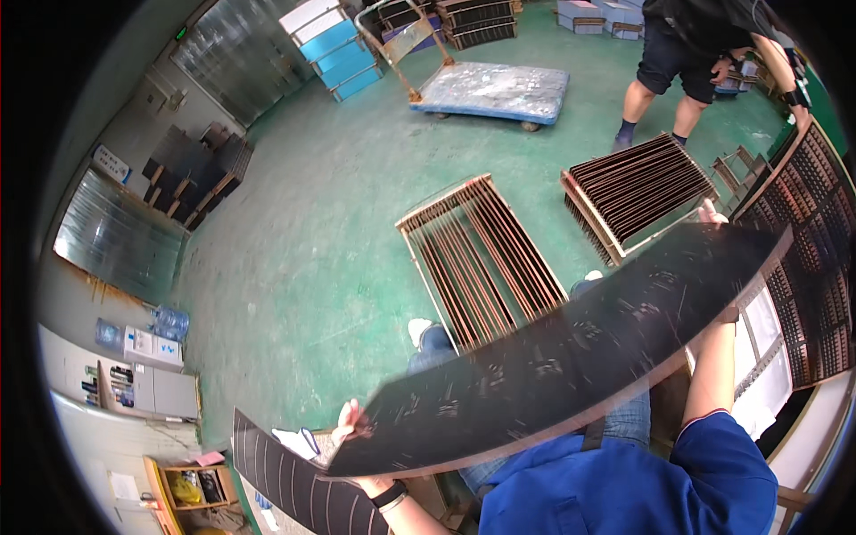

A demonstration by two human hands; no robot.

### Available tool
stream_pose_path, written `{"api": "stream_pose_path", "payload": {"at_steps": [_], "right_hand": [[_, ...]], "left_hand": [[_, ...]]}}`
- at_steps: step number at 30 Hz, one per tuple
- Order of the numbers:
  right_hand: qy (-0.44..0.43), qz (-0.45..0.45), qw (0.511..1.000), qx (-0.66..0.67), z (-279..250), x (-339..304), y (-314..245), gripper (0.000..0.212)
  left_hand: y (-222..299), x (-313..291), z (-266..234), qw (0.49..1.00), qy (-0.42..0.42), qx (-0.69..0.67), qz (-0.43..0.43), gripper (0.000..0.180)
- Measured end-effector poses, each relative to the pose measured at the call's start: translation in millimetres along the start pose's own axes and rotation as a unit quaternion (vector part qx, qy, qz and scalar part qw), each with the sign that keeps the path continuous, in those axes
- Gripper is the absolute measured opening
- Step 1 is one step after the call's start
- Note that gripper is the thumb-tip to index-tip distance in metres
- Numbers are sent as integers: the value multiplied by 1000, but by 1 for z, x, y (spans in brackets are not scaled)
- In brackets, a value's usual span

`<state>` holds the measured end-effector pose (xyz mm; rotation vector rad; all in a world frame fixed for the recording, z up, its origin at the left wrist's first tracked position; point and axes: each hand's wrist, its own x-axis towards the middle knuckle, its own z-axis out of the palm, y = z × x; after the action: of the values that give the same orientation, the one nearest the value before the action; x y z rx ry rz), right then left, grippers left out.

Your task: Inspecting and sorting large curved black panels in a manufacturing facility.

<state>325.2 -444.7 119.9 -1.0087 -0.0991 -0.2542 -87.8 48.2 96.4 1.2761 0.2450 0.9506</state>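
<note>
A large, thin black panel with small light marks spans my lap, curving in the view. At its left end my left hand grips the edge, fingers showing above and a black band on the wrist. My right hand has hold of the far edge near the right end; most of that hand is behind the panel. Just beyond the panel, a slotted rack holding several upright dark boards stands on the floor between my feet. Below my left hand lies another dark panel with pale lines.
A second full rack stands to the right. Beside it a co-worker's arm reaches to a patterned panel. A flatbed trolley stands farther off, near blue crates. Dark stacked racks and a water dispenser line the left wall.
</note>
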Motion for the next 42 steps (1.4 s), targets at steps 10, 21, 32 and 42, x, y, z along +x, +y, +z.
{"api": "stream_pose_path", "payload": {"at_steps": [10, 21, 32, 42], "right_hand": [[15, 67, 987, 143, -26, -21, 36, 32], [15, 80, 986, 145, -32, -35, 26, 36], [23, 88, 984, 153, -33, -38, 35, 40], [5, 102, 981, 167, 2, -50, 39, 45]], "left_hand": [[-8, -12, 19, 963, 114, -117, -214, 20], [-7, -12, 24, 969, 89, -41, -228, 20], [-8, -13, 26, 969, 95, -23, -229, 21], [-27, -11, 36, 935, 73, -42, -344, 38]]}}
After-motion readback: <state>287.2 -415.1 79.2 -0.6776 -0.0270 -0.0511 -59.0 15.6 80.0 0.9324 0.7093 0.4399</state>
